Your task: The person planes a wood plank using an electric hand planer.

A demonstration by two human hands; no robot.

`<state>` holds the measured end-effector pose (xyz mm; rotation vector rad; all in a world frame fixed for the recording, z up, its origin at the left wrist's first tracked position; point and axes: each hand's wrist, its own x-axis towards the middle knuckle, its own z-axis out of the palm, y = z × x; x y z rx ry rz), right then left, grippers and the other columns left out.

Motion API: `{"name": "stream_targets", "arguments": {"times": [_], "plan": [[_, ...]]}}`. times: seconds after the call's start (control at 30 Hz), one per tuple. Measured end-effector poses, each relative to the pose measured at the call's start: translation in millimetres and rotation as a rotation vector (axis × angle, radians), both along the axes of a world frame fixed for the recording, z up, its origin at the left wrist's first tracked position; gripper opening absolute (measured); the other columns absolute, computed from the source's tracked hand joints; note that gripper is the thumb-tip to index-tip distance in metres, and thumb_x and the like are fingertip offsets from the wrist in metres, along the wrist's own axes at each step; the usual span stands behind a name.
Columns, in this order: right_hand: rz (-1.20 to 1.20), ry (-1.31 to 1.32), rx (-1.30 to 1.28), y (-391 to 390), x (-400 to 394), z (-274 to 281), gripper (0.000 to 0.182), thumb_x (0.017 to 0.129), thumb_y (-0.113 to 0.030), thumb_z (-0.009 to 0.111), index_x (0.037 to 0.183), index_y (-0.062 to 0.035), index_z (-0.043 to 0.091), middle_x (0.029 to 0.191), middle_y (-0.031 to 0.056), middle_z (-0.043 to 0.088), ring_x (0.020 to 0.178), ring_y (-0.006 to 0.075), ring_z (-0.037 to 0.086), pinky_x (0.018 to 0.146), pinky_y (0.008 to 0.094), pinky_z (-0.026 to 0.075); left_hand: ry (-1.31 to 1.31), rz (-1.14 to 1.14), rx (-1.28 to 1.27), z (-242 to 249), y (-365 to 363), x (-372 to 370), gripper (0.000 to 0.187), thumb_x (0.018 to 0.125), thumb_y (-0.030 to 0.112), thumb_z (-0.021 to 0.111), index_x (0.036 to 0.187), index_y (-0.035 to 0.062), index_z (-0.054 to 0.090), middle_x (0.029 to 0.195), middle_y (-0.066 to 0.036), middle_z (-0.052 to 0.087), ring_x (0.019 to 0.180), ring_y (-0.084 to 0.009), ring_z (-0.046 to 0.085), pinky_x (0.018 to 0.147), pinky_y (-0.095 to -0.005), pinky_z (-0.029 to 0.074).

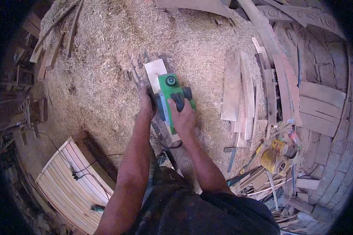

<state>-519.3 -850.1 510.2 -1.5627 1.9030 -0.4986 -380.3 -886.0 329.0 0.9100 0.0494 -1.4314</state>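
Observation:
A green electric planer [169, 92] with a black front knob rests on a pale wooden board [156, 70], which runs lengthwise away from me. My right hand [183, 117] is wrapped around the planer's black rear handle. Along the left side of the board, close to the planer, lies my left hand [145, 101], seen edge-on with its fingers stretched forward. Whether those fingers press on the board or on the dark support under it is hard to see. The planer's body hides the middle of the board.
Wood shavings [106, 58] cover the ground. Loose planks [232, 86] lie to the right, near yellow containers [272, 160]. A slatted wooden panel [76, 176] with a black cable [88, 166] across it stands at lower left. Wood strips [72, 35] lie at upper left.

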Motion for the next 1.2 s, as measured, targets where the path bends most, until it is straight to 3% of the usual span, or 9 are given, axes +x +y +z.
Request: {"name": "stream_targets", "arguments": {"times": [0.1,0.27,0.6,0.9,0.93,1.0,1.1,1.17,1.2], "plan": [[0.067,0.008,-0.093,-21.1,6.8,-10.1,0.070,0.094,-0.060,0.073,0.112,0.0075,0.067,0.088,0.0351,0.071,0.087,0.0542,0.071,0.078,0.0586,0.056,0.061,-0.005,0.001,-14.8,0.9,2.3,0.073,0.109,0.063,0.040,0.158,0.0084,0.038,0.148,-0.019,0.057,0.130,-0.0360,0.059,0.115,-0.0505,0.045],[0.066,0.015,-0.045,-51.4,26.7,-3.5,0.063,0.096,-0.057,0.073,0.112,0.0035,0.070,0.096,0.0286,0.074,0.095,0.0486,0.073,0.084,0.0543,0.056,0.087,0.012,-0.017,-21.0,2.2,4.5,0.074,0.111,0.059,0.045,0.164,0.0122,0.023,0.157,-0.019,0.047,0.138,-0.0352,0.053,0.118,-0.0502,0.043],[0.118,0.033,-0.147,-95.1,58.0,0.9,0.065,0.095,-0.058,0.072,0.110,0.0056,0.072,0.100,0.0314,0.073,0.098,0.0498,0.072,0.087,0.0547,0.056,0.126,0.032,-0.016,4.6,3.1,-1.2,0.071,0.111,0.061,0.042,0.153,0.0047,0.048,0.144,-0.016,0.061,0.130,-0.0297,0.061,0.116,-0.0438,0.046],[0.184,-0.052,-0.199,-119.2,66.1,-6.9,0.065,0.095,-0.058,0.072,0.106,0.0056,0.074,0.096,0.0305,0.075,0.097,0.0492,0.074,0.085,0.0538,0.057,0.167,0.016,-0.056,43.9,5.7,1.5,0.073,0.111,0.064,0.038,0.147,0.0020,0.054,0.140,-0.017,0.065,0.124,-0.0304,0.066,0.114,-0.0447,0.049],[0.191,-0.080,-0.204,-108.6,57.3,-6.9,0.065,0.095,-0.058,0.072,0.108,0.0056,0.073,0.098,0.0302,0.075,0.098,0.0486,0.074,0.085,0.0534,0.057,0.170,0.004,-0.107,52.6,9.2,2.1,0.072,0.110,0.062,0.041,0.149,0.0025,0.053,0.139,-0.017,0.065,0.124,-0.0309,0.066,0.114,-0.0459,0.049],[0.212,-0.127,-0.208,-62.6,24.0,-15.3,0.064,0.095,-0.057,0.072,0.110,0.0056,0.072,0.101,0.0297,0.074,0.099,0.0472,0.073,0.087,0.0525,0.056,0.160,-0.048,-0.131,3.3,2.8,12.8,0.074,0.108,0.058,0.051,0.156,0.0024,0.043,0.144,-0.020,0.061,0.127,-0.0338,0.064,0.114,-0.0473,0.049],[0.166,0.004,-0.037,43.6,-35.9,-2.9,0.056,0.096,-0.048,0.075,0.120,0.0018,0.070,0.108,0.0230,0.071,0.103,0.0413,0.070,0.091,0.0487,0.055,-0.329,-0.050,0.224,18.2,0.2,0.5,0.094,0.093,0.033,0.080,0.163,0.0034,0.025,0.149,-0.025,0.053,0.127,-0.0385,0.062,0.106,-0.0499,0.054],[0.114,-0.031,-0.048,118.1,-78.1,1.5,0.049,0.096,-0.042,0.077,0.119,0.0001,0.070,0.101,0.0223,0.073,0.096,0.0417,0.071,0.087,0.0499,0.055,-0.708,-0.060,0.454,36.6,-2.5,-9.4,0.089,0.088,0.018,0.087,0.157,0.0015,0.033,0.140,-0.024,0.058,0.120,-0.0374,0.065,0.095,-0.0515,0.060],[0.090,-0.064,-0.022,141.8,-94.7,-4.5,0.048,0.096,-0.041,0.077,0.119,0.0001,0.070,0.097,0.0229,0.073,0.093,0.0425,0.072,0.085,0.0502,0.056,-0.558,-0.024,0.353,17.1,-5.5,-9.4,0.096,0.087,0.009,0.084,0.161,0.0042,0.022,0.146,-0.025,0.053,0.120,-0.0381,0.065,0.090,-0.0535,0.062]]}}
